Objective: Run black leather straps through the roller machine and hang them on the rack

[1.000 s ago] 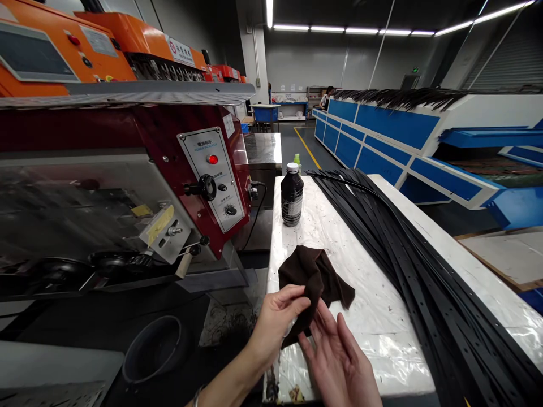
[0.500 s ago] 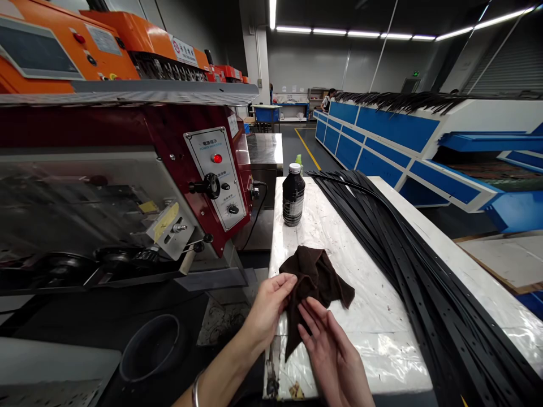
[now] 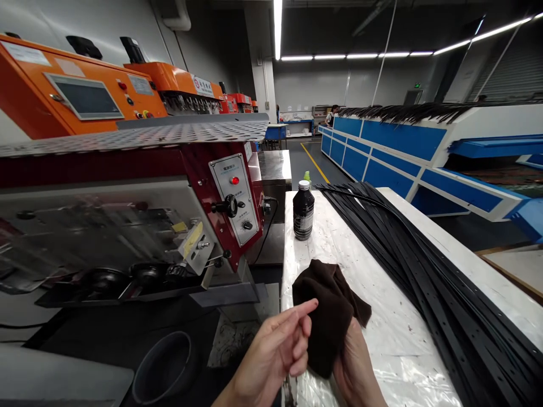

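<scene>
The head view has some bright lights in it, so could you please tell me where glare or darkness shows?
In the head view, glare shines off the white plastic-covered table, notably toward the bottom; the ceiling tube looks burned out to white; the brown cloth is dark, its folds faint; beneath the red machine it is dim.

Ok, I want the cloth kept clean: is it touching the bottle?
Apart. The head view shows a bare patch of white tabletop between the base of the bottle and the cloth's far edge.
</scene>
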### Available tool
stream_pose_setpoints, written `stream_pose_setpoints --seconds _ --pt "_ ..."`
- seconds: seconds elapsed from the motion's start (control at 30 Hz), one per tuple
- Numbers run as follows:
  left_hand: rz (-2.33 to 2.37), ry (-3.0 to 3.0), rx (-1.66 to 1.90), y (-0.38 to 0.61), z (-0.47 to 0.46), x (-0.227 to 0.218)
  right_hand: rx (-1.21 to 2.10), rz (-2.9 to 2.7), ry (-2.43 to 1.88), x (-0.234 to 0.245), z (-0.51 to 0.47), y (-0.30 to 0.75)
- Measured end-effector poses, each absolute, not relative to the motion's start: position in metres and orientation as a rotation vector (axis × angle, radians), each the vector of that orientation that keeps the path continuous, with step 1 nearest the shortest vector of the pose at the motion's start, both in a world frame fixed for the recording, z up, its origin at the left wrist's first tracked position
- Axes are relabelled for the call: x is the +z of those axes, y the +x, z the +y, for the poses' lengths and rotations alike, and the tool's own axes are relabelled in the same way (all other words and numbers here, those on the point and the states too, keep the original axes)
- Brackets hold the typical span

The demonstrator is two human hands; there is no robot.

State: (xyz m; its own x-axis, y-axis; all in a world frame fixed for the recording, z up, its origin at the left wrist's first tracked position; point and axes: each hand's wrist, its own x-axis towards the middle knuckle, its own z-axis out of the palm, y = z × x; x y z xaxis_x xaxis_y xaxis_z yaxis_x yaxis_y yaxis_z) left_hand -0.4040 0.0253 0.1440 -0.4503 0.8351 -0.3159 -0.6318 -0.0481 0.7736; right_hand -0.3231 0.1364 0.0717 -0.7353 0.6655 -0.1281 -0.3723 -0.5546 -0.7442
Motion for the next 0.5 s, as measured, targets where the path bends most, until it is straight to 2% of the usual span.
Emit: stream_pose_setpoints --seconds 0.3,0.5 --pt "1.102 0.251 1.608 -0.376 0.033 0.119 1.977 -1.233 -0.651 0.079 0.138 -0.327" --pt "1.206 0.358 1.566 -0.370 0.037 0.115 2.005 -1.173 -0.623 0.086 0.145 -0.329"
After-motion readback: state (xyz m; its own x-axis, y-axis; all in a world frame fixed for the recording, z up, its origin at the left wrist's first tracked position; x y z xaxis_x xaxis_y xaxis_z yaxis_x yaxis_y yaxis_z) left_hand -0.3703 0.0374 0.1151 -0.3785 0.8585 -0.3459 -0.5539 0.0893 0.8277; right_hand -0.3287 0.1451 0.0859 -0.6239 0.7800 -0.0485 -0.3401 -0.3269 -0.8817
